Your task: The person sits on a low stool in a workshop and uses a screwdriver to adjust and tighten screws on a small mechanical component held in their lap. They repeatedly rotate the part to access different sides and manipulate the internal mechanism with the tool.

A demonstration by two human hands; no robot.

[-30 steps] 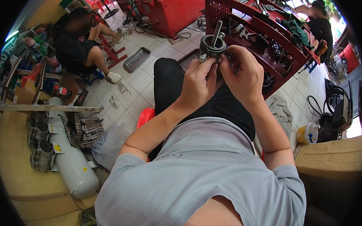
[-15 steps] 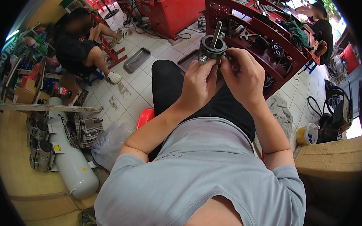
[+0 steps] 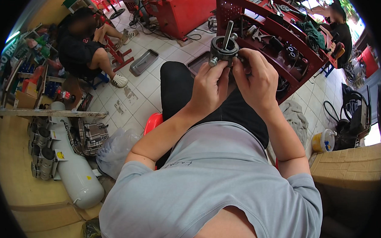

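Your shirt (image 3: pixel 192 170) was a soft blue-grey across the lower middle of the frame, above which your trousers (image 3: pixel 172 88) were black. The ring-shaped metal part (image 3: pixel 227 55) you held at upper centre was dark grey, its flat bar (image 3: pixel 228 34) brighter and silvery. The tool rack (image 3: pixel 305 73) at upper right was deep red, and the cabinet (image 3: pixel 188 12) at the top a brighter red. Pale floor tiles (image 3: pixel 143 93) made a grid left of centre. At left you had a light-grey cylinder (image 3: pixel 78 175) with yellow marks beside a bag (image 3: pixel 94 136) in dark-and-pale plaid.
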